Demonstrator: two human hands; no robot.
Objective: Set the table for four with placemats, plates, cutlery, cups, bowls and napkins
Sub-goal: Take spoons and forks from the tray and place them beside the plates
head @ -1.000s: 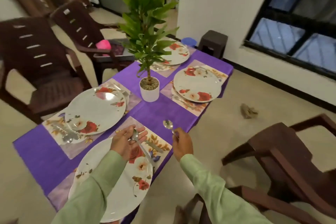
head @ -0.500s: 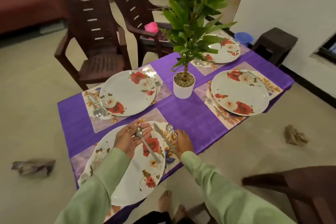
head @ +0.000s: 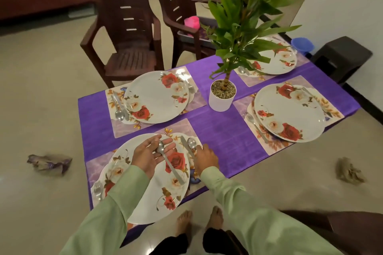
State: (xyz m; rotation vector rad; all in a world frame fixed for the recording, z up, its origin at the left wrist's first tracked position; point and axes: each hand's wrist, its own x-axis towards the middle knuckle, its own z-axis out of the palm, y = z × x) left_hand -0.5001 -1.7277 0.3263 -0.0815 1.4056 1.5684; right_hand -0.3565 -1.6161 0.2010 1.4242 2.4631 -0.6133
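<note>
Four floral plates lie on floral placemats on a purple tablecloth point(head: 223, 130). My left hand point(head: 149, 155) hovers over the near plate point(head: 149, 198), palm up, with a spoon point(head: 172, 170) held across it. My right hand point(head: 207, 159) rests on the near placemat point(head: 178, 128) just right of that plate, its fingers on the handle of a second spoon point(head: 191, 143) that lies beside a knife point(head: 184, 143). A fork point(head: 97, 189) lies left of the near plate. The other plates point(head: 153, 99), point(head: 290, 114), point(head: 275, 62) have cutlery beside them.
A potted plant point(head: 221, 101) stands mid-table and its leaves hide part of the far setting. Two brown chairs point(head: 128, 33), point(head: 178, 6) stand beyond the table, and a third chair point(head: 352, 232) is at my right. Crumpled wrappers point(head: 49, 163), point(head: 348, 172) lie on the floor. A dark stool point(head: 342, 56) sits far right.
My right hand came down from above the table edge and laid its spoon on the near placemat beside the knife. My view swung left and down. The left hand kept its spoon.
</note>
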